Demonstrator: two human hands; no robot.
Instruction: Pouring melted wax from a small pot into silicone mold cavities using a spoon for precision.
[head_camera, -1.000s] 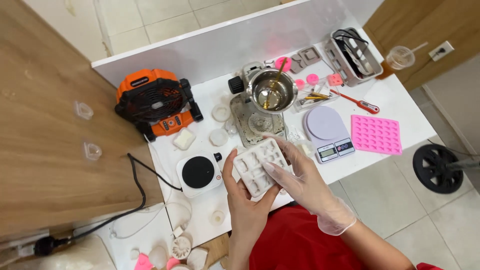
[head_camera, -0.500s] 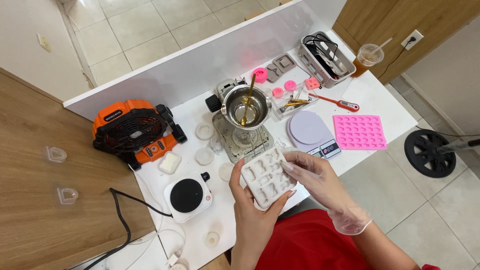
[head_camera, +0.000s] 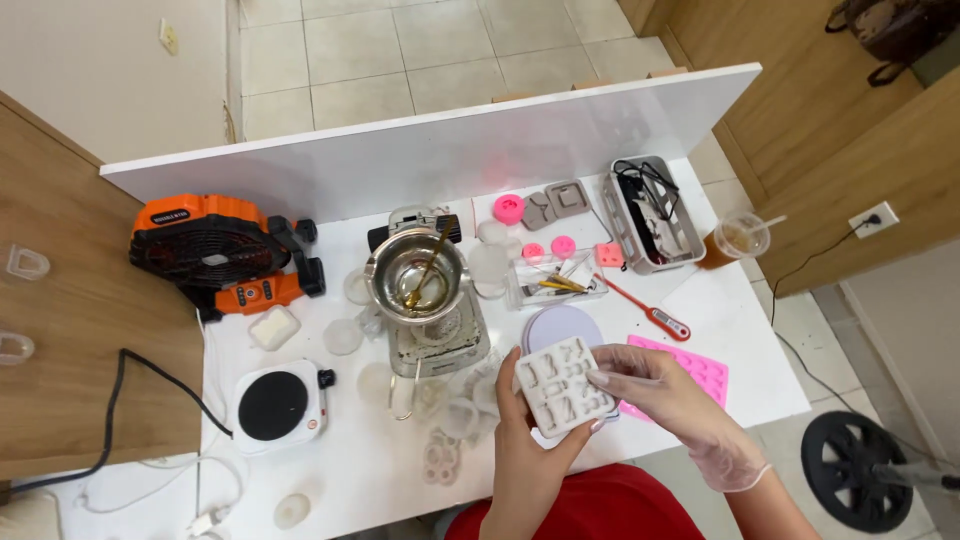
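**molder_j:** Camera's tilting further toward the tabletop (head_camera: 720, 300) compared to half a second back, so the whole spread is sitting lower in view now, and the hands are staying locked on that mold. Left hand (head_camera: 525, 440) is gripping the white silicone mold (head_camera: 563, 385) from underneath and along its left edge, holding it up just above the near edge of the tabletop, cavities facing up.

**wax_nerd:** Yep, and the gloved right hand (head_camera: 665, 390) is closing on the mold's right edge, fingertips pressing the rim. Pink silicone mold (head_camera: 700, 365) is lying flat right behind that hand, and the round digital scale (head_camera: 563, 325) is peeking out just past the white one.

**molder_j:** Further back, the steel pot (head_camera: 415, 272) is sitting on a tray with a spoon leaning inside. White hot plate (head_camera: 277, 405) is resting off to the left, orange fan (head_camera: 215, 250) beyond it, grey basket (head_camera: 650, 215) at the far right.
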